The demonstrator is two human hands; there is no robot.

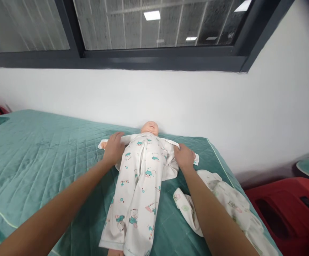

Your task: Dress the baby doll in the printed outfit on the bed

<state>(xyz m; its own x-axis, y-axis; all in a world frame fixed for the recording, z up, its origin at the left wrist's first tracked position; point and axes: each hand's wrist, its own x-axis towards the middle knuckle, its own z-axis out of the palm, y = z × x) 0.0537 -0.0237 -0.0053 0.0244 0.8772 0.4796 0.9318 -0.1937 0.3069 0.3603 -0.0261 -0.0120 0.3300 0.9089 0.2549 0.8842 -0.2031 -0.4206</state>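
A baby doll (149,127) lies on its back, its head by the wall and its legs toward me. White printed baby pants (140,185) cover its legs and reach high up its front. The doll also wears a white baby shirt (171,167), with both sleeves stretched out sideways. My left hand (114,147) is closed around the sleeve on the left, near the doll's small hand; its fingertips are partly hidden. At the other sleeve, my right hand (184,155) pinches the shirt fabric between thumb and fingers.
Under the doll is a green quilted bedcover (55,142). A second white printed garment (231,199) lies crumpled at the right, partly behind my right forearm. Red plastic furniture (287,202) stands past the right edge. Behind are a white wall (111,96) and a dark window frame (149,62).
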